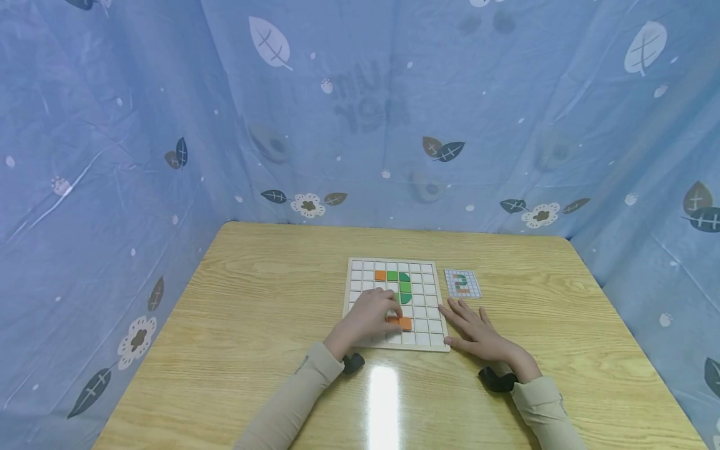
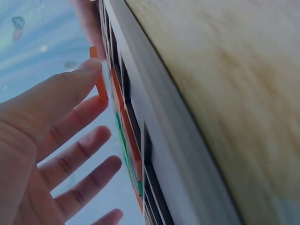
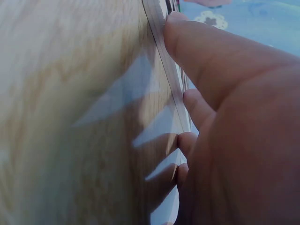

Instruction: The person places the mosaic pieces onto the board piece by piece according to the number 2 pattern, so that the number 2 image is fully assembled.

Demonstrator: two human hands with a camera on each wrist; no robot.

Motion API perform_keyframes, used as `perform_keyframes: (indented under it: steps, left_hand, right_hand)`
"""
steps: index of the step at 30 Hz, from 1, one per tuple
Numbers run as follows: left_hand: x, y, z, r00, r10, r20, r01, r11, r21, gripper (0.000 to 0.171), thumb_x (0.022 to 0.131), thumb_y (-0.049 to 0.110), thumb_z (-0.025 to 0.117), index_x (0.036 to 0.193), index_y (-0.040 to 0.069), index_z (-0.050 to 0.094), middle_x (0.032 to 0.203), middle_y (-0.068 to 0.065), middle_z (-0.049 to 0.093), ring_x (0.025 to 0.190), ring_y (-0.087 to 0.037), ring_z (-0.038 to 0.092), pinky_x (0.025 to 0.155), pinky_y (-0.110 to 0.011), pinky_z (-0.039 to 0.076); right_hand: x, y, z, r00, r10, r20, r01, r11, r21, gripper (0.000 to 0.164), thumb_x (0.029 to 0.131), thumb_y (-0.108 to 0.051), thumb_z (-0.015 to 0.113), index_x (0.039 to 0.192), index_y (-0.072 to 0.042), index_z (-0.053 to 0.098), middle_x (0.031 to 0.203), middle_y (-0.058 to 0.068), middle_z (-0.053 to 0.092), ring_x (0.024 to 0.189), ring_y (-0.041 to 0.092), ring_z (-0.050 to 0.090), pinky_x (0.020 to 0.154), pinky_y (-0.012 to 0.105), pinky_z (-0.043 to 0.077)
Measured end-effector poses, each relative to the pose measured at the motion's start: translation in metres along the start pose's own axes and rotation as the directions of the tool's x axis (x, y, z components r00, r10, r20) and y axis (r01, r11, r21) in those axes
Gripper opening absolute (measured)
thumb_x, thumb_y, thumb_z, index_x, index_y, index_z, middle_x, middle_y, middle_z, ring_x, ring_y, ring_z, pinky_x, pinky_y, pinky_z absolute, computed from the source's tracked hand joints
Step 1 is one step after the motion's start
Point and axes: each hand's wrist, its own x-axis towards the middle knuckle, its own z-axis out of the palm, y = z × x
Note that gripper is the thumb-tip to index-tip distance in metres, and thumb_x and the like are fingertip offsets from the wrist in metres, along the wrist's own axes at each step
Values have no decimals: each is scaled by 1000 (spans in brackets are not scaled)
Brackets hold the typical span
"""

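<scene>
My left hand [image 1: 368, 315] is over the lower middle of a white gridded board [image 1: 432, 314]. Between thumb and forefinger it pinches an orange tile [image 2: 101, 88], held on edge close to the grid in the left wrist view; the other fingers are spread. Orange and green tiles lie in the cells, including an orange one [image 1: 380, 275], a green square [image 1: 405, 287] and rounded dark green pieces [image 1: 405, 299]. My right hand [image 1: 478, 334] lies with fingers extended at the board's right edge, its fingertips right at the rim [image 3: 174, 86].
A small card [image 1: 462, 284] printed with a coloured grid pattern lies right of the board, beyond the right hand. The wooden table [image 1: 270, 294] carries everything. Blue patterned curtains [image 1: 360, 125] hang behind it and on both sides.
</scene>
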Motion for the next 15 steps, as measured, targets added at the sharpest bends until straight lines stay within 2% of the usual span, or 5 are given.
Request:
perform_keyframes:
  steps: [6,15]
  left_hand:
    - [2,3,2,999,-31,10,31,1000,-3,26,76,48,70,94,29,71,102,12,60,90,-8,50,88,-32,43]
    - [5,4,4,999,-41,15,41,999,12,27,75,50,70,94,30,70,101,12,59,87,-8,47,83,-31,43]
  right_hand:
    - [0,1,0,1000,-1,-1,1,1000,1,68,91,-34,57,147,-14,25,154,18,12,139,43,3,101,69,-8]
    - [0,2,1,1000,0,0,0,1000,-8,68,91,-36,57,147,-16,25,154,17,13,139,43,3,101,69,-8]
